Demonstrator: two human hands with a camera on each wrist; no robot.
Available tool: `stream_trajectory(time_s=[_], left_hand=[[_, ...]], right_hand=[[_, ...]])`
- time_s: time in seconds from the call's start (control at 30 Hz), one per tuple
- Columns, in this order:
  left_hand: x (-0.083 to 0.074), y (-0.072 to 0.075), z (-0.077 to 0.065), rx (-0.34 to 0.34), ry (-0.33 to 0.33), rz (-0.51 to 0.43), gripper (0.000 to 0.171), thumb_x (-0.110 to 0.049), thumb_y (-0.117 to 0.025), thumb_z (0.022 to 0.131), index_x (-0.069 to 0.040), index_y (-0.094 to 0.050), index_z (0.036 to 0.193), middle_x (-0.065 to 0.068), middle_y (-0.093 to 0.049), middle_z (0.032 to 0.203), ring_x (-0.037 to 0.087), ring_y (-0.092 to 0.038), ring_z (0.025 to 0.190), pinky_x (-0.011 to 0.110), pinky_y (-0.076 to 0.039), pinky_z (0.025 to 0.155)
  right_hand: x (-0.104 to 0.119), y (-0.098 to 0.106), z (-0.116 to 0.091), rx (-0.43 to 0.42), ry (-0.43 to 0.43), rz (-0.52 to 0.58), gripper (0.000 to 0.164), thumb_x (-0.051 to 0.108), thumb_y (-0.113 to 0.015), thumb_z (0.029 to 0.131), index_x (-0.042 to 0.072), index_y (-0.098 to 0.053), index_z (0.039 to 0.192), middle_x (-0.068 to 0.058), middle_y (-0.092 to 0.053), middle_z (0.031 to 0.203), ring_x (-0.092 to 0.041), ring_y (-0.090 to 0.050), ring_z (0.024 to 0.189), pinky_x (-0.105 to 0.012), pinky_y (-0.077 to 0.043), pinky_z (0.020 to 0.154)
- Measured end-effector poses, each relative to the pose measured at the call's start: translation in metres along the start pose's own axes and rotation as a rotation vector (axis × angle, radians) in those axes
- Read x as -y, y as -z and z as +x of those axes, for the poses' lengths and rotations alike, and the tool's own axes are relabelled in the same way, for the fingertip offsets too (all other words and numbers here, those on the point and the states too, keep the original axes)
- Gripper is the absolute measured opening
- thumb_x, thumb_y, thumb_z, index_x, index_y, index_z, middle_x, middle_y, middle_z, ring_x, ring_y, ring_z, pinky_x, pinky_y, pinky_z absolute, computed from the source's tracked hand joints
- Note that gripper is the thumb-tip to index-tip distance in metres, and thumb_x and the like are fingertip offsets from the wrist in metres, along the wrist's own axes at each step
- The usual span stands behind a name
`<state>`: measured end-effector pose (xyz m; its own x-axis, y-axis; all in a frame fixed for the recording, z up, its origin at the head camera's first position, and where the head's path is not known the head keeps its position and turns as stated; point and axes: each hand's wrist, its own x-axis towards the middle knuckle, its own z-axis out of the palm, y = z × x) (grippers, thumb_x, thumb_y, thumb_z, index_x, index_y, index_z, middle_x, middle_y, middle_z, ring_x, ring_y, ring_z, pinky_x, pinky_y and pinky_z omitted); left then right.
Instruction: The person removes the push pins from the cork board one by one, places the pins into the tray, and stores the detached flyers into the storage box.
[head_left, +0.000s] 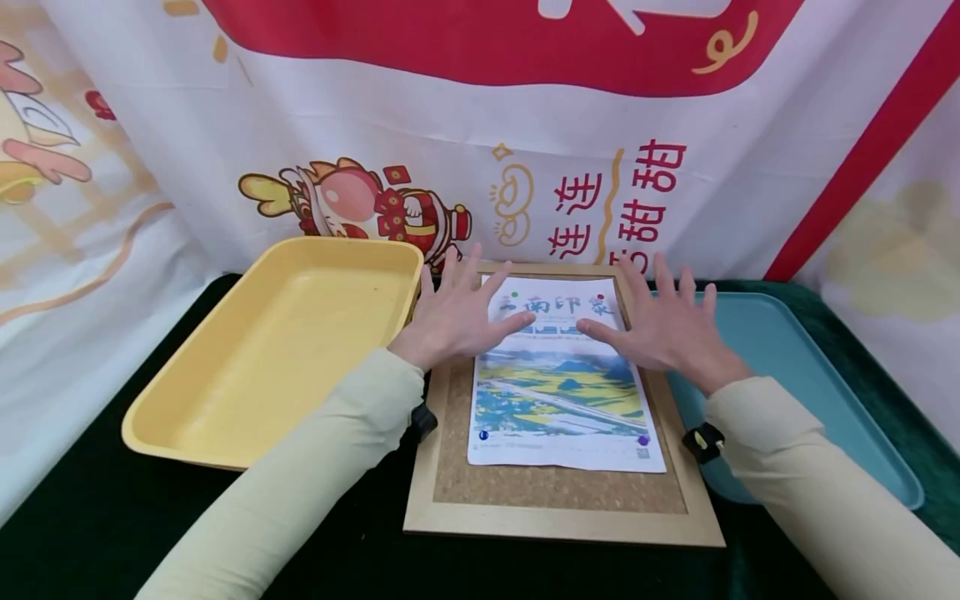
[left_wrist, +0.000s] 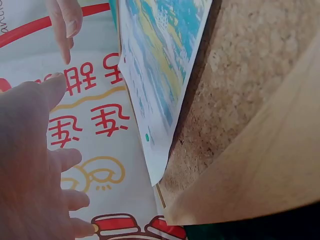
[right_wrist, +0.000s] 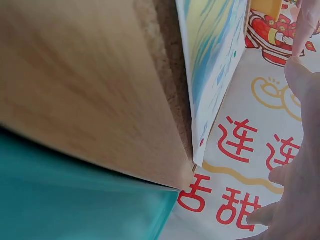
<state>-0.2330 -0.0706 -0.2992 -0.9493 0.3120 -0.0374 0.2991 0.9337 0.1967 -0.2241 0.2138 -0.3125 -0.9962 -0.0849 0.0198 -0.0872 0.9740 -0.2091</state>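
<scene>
A wood-framed cork board point(head_left: 558, 492) lies on the dark green cloth, with a printed landscape sheet point(head_left: 562, 396) on it. Pins mark the sheet's corners: green point(head_left: 515, 293) and red point(head_left: 600, 297) at the top, blue point(head_left: 483, 435) and purple point(head_left: 643, 440) at the bottom. My left hand point(head_left: 461, 321) hovers over the board's left side, fingers spread, holding nothing. Over the right side, my right hand point(head_left: 667, 329) is likewise spread and holds nothing. In the left wrist view the left hand point(left_wrist: 30, 160) appears apart from the sheet; the right wrist view shows the right hand point(right_wrist: 295, 185) similarly clear of it.
To the left of the board stands a yellow tray point(head_left: 277, 350). A blue-green tray point(head_left: 795, 392) lies on the right, partly under the right forearm. Behind everything hangs a white and red printed cloth point(head_left: 420, 108).
</scene>
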Motion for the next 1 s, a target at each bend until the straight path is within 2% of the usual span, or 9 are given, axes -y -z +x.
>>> stream_trajectory(time_s=[0.1, 0.2, 0.33, 0.53, 0.67, 0.83, 1.0], left_hand=[[0.002, 0.002, -0.002, 0.049, 0.000, -0.047, 0.090, -0.081, -0.041, 0.099, -0.036, -0.014, 0.172, 0.007, 0.011, 0.181, 0.039, 0.014, 0.166, 0.068, -0.002, 0.131], [0.005, 0.003, -0.004, 0.125, -0.006, -0.092, 0.090, -0.079, -0.044, 0.100, -0.035, -0.013, 0.172, 0.008, 0.009, 0.181, 0.037, 0.013, 0.167, 0.066, -0.011, 0.132], [0.008, 0.003, -0.005, 0.216, -0.035, -0.119, 0.090, -0.076, -0.047, 0.100, -0.036, -0.011, 0.172, 0.010, 0.009, 0.181, 0.040, 0.008, 0.167, 0.067, -0.015, 0.131], [0.013, 0.000, -0.003, 0.290, -0.075, -0.119, 0.089, -0.071, -0.051, 0.102, -0.034, -0.011, 0.172, 0.011, 0.008, 0.181, 0.044, 0.009, 0.166, 0.068, -0.012, 0.130], [0.013, -0.002, -0.002, 0.354, -0.087, -0.095, 0.087, -0.065, -0.053, 0.104, -0.030, -0.013, 0.173, 0.014, 0.007, 0.181, 0.044, 0.013, 0.165, 0.066, -0.009, 0.132], [0.014, -0.003, 0.000, 0.472, -0.099, -0.046, 0.085, -0.060, -0.055, 0.105, -0.029, -0.013, 0.173, 0.014, 0.006, 0.181, 0.041, 0.014, 0.166, 0.064, -0.006, 0.133], [0.015, -0.004, -0.001, 0.532, -0.115, -0.018, 0.089, -0.060, -0.058, 0.104, -0.029, -0.009, 0.173, 0.015, 0.011, 0.180, 0.040, 0.013, 0.167, 0.061, -0.005, 0.134]], right_hand=[[0.000, 0.001, 0.000, 0.000, 0.000, 0.009, 0.120, 0.095, -0.048, 0.083, 0.032, 0.000, 0.173, -0.030, 0.004, 0.177, -0.068, -0.003, 0.155, -0.088, 0.001, 0.115], [0.000, 0.002, 0.001, 0.004, 0.000, 0.020, 0.120, 0.095, -0.049, 0.083, 0.031, 0.000, 0.173, -0.029, 0.005, 0.177, -0.068, -0.003, 0.154, -0.088, 0.001, 0.115], [-0.001, 0.001, 0.001, 0.012, 0.000, 0.027, 0.119, 0.093, -0.050, 0.084, 0.032, 0.002, 0.173, -0.030, 0.005, 0.176, -0.068, -0.003, 0.154, -0.088, 0.000, 0.115], [-0.002, -0.001, 0.003, 0.015, 0.000, 0.046, 0.118, 0.091, -0.053, 0.085, 0.033, 0.001, 0.173, -0.030, 0.003, 0.176, -0.067, -0.004, 0.155, -0.087, -0.001, 0.116], [-0.001, 0.000, 0.005, 0.010, 0.018, 0.086, 0.117, 0.088, -0.054, 0.086, 0.031, -0.002, 0.173, -0.028, 0.000, 0.177, -0.063, -0.009, 0.157, -0.084, -0.008, 0.119], [0.005, 0.002, 0.012, 0.026, 0.036, 0.207, 0.115, 0.085, -0.056, 0.090, 0.025, -0.005, 0.173, -0.023, -0.007, 0.179, -0.053, -0.013, 0.162, -0.080, -0.020, 0.120], [0.015, 0.003, 0.021, -0.020, 0.037, 0.344, 0.104, 0.073, -0.062, 0.095, 0.025, -0.013, 0.173, -0.017, -0.024, 0.177, -0.046, -0.026, 0.160, -0.075, -0.029, 0.120]])
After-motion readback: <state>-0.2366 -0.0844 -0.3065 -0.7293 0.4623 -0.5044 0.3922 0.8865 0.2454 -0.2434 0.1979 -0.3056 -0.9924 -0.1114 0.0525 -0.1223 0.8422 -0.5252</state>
